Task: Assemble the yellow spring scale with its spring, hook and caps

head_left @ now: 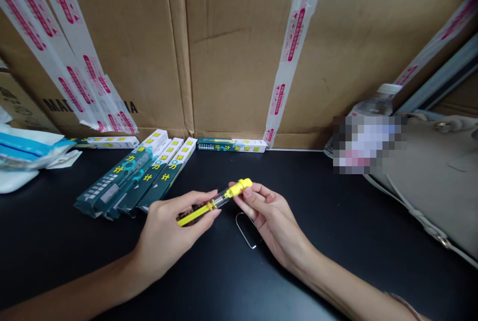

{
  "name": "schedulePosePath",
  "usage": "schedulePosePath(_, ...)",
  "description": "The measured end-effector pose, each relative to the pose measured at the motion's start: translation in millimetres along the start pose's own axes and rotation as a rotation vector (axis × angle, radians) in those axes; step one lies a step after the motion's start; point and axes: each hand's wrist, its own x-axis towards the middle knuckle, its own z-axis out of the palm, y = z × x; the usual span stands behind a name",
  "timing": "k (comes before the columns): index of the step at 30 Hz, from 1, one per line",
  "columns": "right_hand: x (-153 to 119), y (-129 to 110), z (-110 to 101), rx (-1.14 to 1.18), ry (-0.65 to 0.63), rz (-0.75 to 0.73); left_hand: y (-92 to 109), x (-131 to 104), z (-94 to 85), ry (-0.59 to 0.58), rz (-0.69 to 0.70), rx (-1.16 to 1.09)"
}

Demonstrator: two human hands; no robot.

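A tubular spring scale (220, 200), clear with yellow inner parts, is held at a slant above the black table (209, 281). My left hand (168, 231) is closed round its lower barrel, thumb and fingers on either side. At the upper right end sits a yellow cap (239, 187), which my right hand (274, 216) pinches between thumb and fingers. Cap and tube meet; whether they are fully joined I cannot tell. Below my right fingers a bent metal wire hook (244, 233) lies on the table, partly hidden by that hand.
Several green and white boxes (123, 176) lie left of centre, and another box (231, 145) rests against a large cardboard carton (239, 62). At right are a plastic bottle (377, 102) and a grey bag (433, 176). A blue and white packet (33, 149) is at left.
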Motion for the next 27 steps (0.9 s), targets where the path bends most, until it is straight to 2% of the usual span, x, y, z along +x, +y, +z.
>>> schedulePosePath(22, -0.1, -0.7, 0.3, -0.049, -0.012, -0.004, -3.8, 1.3, 1.9, -0.039, -0.034, -0.025)
schedulePosePath(27, -0.2, -0.3, 0.9, -0.025, 0.022, -0.011, -4.0, 1.8, 1.9, -0.050, -0.039, -0.011)
